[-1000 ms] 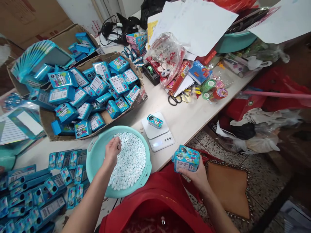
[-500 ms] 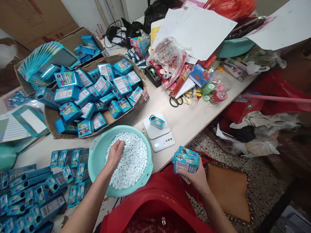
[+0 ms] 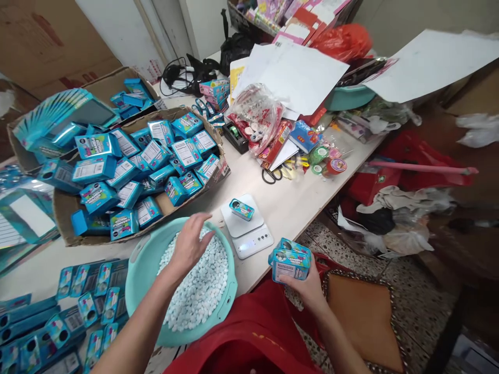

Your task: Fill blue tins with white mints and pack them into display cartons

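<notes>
My left hand is above the turquoise bowl, its fingers stretched towards the scale and the thumb apart; nothing shows in it. Small white and pale-blue candies fill much of the bowl. Beyond the rim, a white digital scale carries one small blue candy box with a round hole in its narrow face. My right hand grips small blue candy boxes, at least two side by side, in front of the table edge.
A cardboard carton heaped with blue boxes stands behind the bowl. More boxes stand in rows at lower left. Scissors, a tape dispenser and a plastic bag lie farther back. A brown seat is at right.
My left hand has risen from the candies, its closed fingers now stretched out towards the scale. My right hand still holds its boxes. The view has shifted slightly.
</notes>
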Motion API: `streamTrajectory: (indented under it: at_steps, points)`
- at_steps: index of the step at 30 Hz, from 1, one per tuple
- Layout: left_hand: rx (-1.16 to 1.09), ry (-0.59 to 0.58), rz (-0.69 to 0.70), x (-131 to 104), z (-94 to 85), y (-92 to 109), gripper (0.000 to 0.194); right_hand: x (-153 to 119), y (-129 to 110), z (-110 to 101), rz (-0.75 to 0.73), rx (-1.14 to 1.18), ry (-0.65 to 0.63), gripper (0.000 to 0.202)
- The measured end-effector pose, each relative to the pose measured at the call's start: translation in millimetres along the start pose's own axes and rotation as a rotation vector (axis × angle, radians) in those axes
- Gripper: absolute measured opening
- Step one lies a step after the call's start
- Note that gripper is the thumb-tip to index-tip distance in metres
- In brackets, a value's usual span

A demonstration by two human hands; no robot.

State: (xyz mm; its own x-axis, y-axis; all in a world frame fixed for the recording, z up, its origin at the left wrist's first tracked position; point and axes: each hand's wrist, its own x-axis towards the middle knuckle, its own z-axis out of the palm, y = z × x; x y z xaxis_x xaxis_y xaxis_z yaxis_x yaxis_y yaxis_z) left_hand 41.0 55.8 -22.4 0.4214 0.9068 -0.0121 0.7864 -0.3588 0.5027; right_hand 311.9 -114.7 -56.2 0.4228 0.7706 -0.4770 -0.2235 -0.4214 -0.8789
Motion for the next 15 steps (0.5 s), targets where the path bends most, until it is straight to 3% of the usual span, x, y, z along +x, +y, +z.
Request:
streamTrajectory:
  at_steps: [2, 4, 7, 10, 13, 15]
  points:
    - [0.037, -0.045, 0.187, 39, 12.1, 17, 0.051, 13, -1, 3, -0.04, 0.018, -0.011, 0.077]
    - [0.079, -0.207, 0.302, 73, 25.2, 31, 0.049, 27, -5, 7, -0.083, 0.028, -0.023, 0.075]
    - [0.114, -0.382, 0.283, 106, 37.8, 48, 0.035, 49, -13, 9, -0.154, -0.002, -0.039, 0.073]
    - [0.05, -0.322, 0.231, 130, 44.5, 64, 0.037, 77, -18, 8, -0.227, -0.034, -0.032, 0.073]
    - [-0.05, -0.245, 0.286, 160, 56.9, 79, 0.043, 116, -18, 11, -0.295, -0.046, -0.029, 0.073]
    - [-0.061, -0.261, 0.3, 184, 68.7, 83, 0.043, 146, -17, 16, -0.332, -0.059, -0.058, 0.075]
